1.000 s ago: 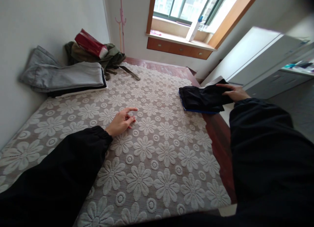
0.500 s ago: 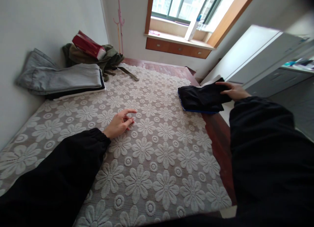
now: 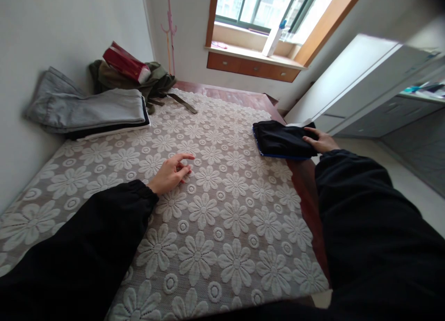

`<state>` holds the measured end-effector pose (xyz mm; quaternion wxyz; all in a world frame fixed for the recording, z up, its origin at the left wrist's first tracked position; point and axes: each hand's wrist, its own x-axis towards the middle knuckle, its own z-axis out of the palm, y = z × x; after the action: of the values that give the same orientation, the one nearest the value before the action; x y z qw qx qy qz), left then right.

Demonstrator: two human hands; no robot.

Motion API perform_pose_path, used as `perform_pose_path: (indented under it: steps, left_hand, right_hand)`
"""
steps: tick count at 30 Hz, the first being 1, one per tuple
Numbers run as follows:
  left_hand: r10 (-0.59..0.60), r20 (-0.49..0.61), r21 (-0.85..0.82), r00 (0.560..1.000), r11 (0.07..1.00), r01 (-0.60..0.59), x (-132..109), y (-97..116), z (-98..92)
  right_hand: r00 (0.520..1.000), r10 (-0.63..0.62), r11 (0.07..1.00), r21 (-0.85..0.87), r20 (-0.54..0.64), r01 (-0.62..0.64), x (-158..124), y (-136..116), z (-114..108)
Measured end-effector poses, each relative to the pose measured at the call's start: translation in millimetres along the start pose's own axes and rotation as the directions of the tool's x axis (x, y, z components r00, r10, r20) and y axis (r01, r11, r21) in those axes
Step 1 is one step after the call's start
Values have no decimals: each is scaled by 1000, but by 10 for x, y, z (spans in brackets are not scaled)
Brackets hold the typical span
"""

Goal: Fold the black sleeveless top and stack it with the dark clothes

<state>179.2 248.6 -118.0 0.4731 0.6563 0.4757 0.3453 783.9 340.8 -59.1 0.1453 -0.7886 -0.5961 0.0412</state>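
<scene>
My right hand (image 3: 321,141) is at the right end of a black folded garment (image 3: 283,138), with fingers and thumb over its edge. The garment lies nearly flat on a blue folded piece (image 3: 278,157), of which only a thin rim shows. Part of something white (image 3: 301,124) peeks out behind the garment. My left hand (image 3: 172,173) rests on the flowered lace cover (image 3: 208,210); its index finger is stretched out, the other fingers loosely bent, and it holds nothing.
On the left, grey folded trousers (image 3: 104,110) lie on black and white folded cloth. Behind them a red box (image 3: 125,62) rests on an olive-green bag (image 3: 158,80). The red-brown wooden edge (image 3: 313,210) runs along the right. A white cabinet (image 3: 342,80) stands beyond.
My right hand has come down and slightly left, lowering the raised right end of the black garment onto the pile. My left hand has barely moved.
</scene>
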Motion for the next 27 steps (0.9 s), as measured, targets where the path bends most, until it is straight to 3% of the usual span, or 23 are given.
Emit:
perform_pose_path:
  steps: [4,6,8,10,13,16,20,27]
  left_hand:
    - [-6,-2,-8,1000,1000,6,-2,10,7]
    - [0,-7,-11,1000,1000,-1,1,15,8]
    - [7,-10,-10,1000,1000,-7,5,20,7]
    - [7,-8,-5,1000,1000,-7,6,25,6]
    - [-13,1,1,1000,1000,13,3,22,5]
    - [-17,-10,12,1000,1000,17,2,13,6]
    - [-11,-14,27,1000,1000,12,1,13,14]
    - [-26,-27,58,999,998,27,-14,45,29]
  right_hand:
    - [998,59,998,-27,36,-58,-60,-46,-3]
    - [997,72,992,-100,-8,-72,-75,-135,-35]
    - [992,18,982,-186,-123,-41,-57,-326,-50]
    - [983,-102,978,-198,-156,70,0,-617,10]
    - [974,-228,969,-95,-7,227,119,-1096,301]
    - [967,-232,966,-90,103,241,190,-1379,703]
    - [960,-235,960,-119,153,254,168,-1383,987]
    - [960,-214,966,-109,180,236,117,-1429,887]
